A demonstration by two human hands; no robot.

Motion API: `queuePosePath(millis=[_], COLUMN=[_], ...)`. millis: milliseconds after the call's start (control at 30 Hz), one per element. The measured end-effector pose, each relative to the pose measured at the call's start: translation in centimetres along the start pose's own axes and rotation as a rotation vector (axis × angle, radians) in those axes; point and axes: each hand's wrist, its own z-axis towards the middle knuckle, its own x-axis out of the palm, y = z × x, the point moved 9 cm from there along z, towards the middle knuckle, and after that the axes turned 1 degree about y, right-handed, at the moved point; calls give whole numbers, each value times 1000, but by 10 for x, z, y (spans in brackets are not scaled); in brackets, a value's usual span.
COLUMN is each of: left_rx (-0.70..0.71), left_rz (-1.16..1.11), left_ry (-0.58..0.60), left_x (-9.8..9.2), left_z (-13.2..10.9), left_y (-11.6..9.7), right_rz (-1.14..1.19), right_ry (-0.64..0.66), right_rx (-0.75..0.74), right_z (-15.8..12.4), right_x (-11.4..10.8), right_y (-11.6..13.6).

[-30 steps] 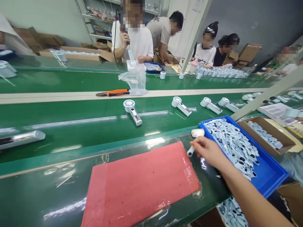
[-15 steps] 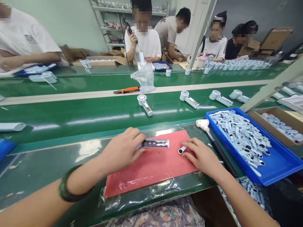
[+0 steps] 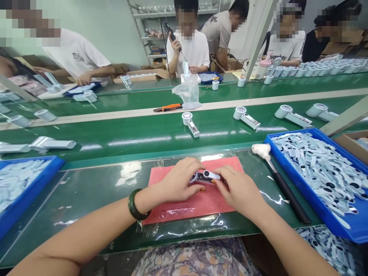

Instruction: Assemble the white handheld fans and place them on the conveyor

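Observation:
On the red mat (image 3: 172,212) in front of me, my left hand (image 3: 178,181) is closed around what looks like a white handheld fan body (image 3: 201,179). Its handle points right, and dark inner parts show along the open side. The round end is mostly hidden under my fingers. My right hand (image 3: 240,188) pinches a slim white handle cover (image 3: 211,175) with a black dot at its rounded tip. This cover lies over the fan's handle, slightly tilted; whether it is seated, I cannot tell.
A black-handled mallet (image 3: 283,188) with a wrapped head lies right of the mat, beside a blue tray (image 3: 356,232) of covers. Another blue tray (image 3: 56,168) is at left. Fan bodies (image 3: 246,118) and orange pliers (image 3: 168,107) lie beyond. Co-workers (image 3: 188,50) sit opposite.
My hands have come together over the mat. The right hand has brought the cover onto the fan's handle. My view has turned left, showing the left tray more fully.

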Motion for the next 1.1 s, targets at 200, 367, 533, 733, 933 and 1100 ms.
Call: queuePosePath(millis=[200, 367, 533, 733, 933, 1100], left_rx=[-26, -140, -136, -53, -171, -129], left_rz=[-57, -73, -80, 11, 84, 119], left_ry=[-27, -19, -4, -3, 57, 109], left_x=[-2, 2, 1, 7, 24, 24], left_z=[2, 5, 6, -13, -17, -17], left_y=[-2, 8, 6, -19, -23, -24], right_rz=[-210, 0, 436, 425, 435, 433], right_ry=[-1, -99, -44, 162, 118, 126], right_rx=[-66, -74, 88, 12, -25, -44], right_z=[13, 7, 2, -9, -13, -11], right_x=[11, 7, 31, 35, 38, 40], right_y=[13, 5, -25, -12, -4, -7])
